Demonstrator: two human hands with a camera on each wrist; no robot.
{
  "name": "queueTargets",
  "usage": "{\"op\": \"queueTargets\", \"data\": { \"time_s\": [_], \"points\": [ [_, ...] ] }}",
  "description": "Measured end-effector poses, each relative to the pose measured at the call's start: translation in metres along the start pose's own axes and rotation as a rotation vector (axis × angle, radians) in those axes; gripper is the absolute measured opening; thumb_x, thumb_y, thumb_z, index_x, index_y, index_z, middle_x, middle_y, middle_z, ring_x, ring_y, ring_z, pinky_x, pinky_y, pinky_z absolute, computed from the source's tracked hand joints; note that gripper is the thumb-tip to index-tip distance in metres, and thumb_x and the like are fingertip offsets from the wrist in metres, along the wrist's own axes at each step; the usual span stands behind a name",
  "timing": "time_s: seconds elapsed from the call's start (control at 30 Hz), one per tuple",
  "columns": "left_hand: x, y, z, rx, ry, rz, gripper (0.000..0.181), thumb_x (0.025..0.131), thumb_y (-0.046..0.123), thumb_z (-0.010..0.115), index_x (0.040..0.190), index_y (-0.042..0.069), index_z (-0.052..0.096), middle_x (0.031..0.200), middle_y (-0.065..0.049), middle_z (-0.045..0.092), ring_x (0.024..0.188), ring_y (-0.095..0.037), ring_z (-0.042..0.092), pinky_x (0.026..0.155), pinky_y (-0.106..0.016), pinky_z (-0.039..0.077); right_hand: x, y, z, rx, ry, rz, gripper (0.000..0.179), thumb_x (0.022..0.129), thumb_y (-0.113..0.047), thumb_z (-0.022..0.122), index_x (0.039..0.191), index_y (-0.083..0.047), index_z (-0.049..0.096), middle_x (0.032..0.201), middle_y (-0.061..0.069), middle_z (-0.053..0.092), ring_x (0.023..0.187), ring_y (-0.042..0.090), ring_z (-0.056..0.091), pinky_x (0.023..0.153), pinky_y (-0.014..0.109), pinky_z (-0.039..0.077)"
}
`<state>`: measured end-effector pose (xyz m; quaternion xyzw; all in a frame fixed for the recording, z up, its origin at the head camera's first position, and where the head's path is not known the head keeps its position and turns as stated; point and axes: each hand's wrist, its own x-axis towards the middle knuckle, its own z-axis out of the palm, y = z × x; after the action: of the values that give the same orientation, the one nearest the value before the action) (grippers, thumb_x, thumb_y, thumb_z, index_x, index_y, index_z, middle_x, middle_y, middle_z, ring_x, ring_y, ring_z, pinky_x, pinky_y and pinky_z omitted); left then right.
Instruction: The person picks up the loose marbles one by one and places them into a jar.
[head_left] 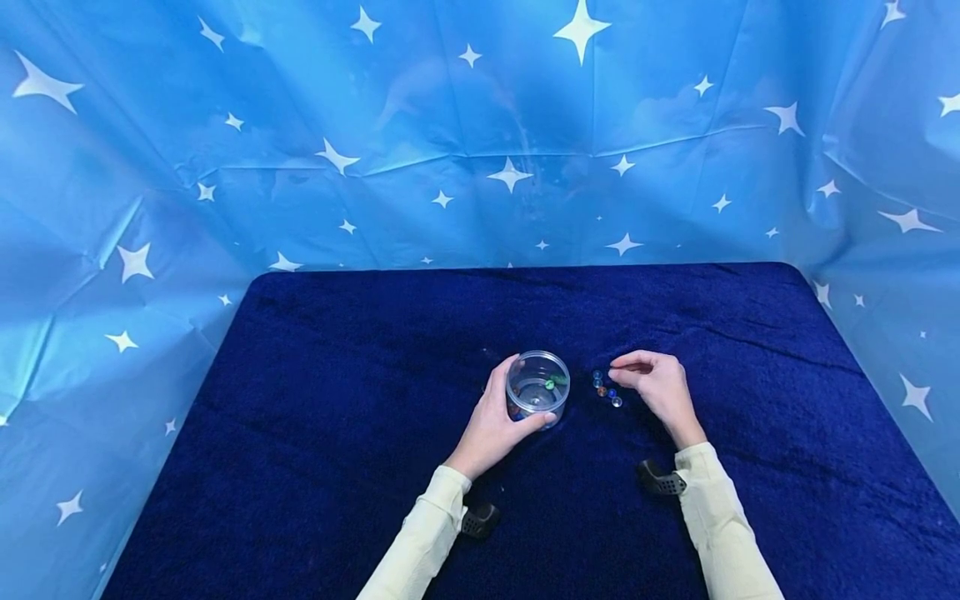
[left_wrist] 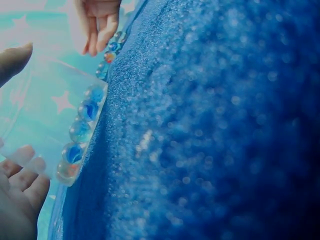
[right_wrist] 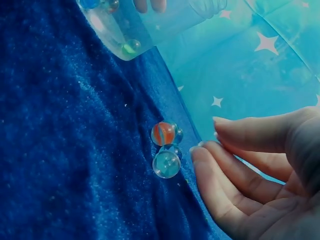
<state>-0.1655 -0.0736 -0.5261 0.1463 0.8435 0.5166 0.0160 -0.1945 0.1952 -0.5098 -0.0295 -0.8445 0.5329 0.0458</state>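
Note:
My left hand (head_left: 491,429) grips a clear round jar (head_left: 534,393) on the table, fingers along its far left side and thumb across its near side. Inside the jar lie several glass marbles, blue ones (left_wrist: 89,110) in the left wrist view and a green one (head_left: 550,385) in the head view. Right of the jar, several loose marbles form a short line, among them an orange one (right_wrist: 163,134) and a clear teal one (right_wrist: 166,165). Close beside this line hovers my right hand (head_left: 660,387), fingers bent loosely, with nothing visible between thumb and fingertips.
Dark blue plush cloth (head_left: 337,400) covers the table. A light blue curtain (head_left: 450,108) with white stars hangs behind and at both sides. Black wrist devices (head_left: 662,479) sit at both pale sleeves.

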Motion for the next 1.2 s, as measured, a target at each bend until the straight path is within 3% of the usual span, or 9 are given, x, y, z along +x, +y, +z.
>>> {"op": "queueTargets", "data": {
  "time_s": [0.3,0.5,0.9,1.2],
  "points": [
    [0.002,0.0001,-0.0002,0.005,0.007,0.004,0.095,0.083,0.038,0.085,0.158,0.014,0.032,0.155,-0.012,0.045,0.138,-0.032,0.049,0.113,-0.051,0.039,0.0012,0.0041,-0.0001,-0.148,-0.081,-0.038,0.013,0.081,-0.006,0.084,0.091,0.001,0.079,0.084,0.01,0.078,0.076,0.009,0.067,0.068,0.023,0.046],
    [0.0023,0.0012,-0.0007,-0.008,0.006,0.006,0.095,0.084,0.038,0.085,0.158,0.012,0.032,0.157,-0.013,0.043,0.139,-0.032,0.047,0.113,-0.052,0.038,0.0007,0.0048,-0.0003,-0.171,-0.148,-0.06,0.012,0.081,-0.003,0.083,0.091,0.0,0.079,0.083,0.01,0.078,0.074,0.01,0.07,0.066,0.025,0.047],
    [0.0009,-0.0017,0.0013,-0.019,0.01,0.003,0.095,0.084,0.036,0.086,0.158,0.013,0.032,0.156,-0.013,0.044,0.139,-0.033,0.047,0.112,-0.053,0.039,-0.0003,0.0041,0.0025,-0.182,-0.174,-0.059,0.009,0.08,0.0,0.084,0.086,0.0,0.077,0.08,0.009,0.077,0.07,0.008,0.068,0.064,0.025,0.048],
    [0.0024,-0.0028,0.0019,-0.026,0.017,0.018,0.093,0.083,0.036,0.086,0.157,0.013,0.033,0.156,-0.011,0.044,0.138,-0.031,0.048,0.11,-0.052,0.041,0.0004,0.0073,0.0032,-0.195,-0.204,-0.15,0.008,0.081,0.001,0.082,0.082,-0.003,0.075,0.077,0.005,0.076,0.068,0.01,0.068,0.064,0.025,0.048]
  ]
}}
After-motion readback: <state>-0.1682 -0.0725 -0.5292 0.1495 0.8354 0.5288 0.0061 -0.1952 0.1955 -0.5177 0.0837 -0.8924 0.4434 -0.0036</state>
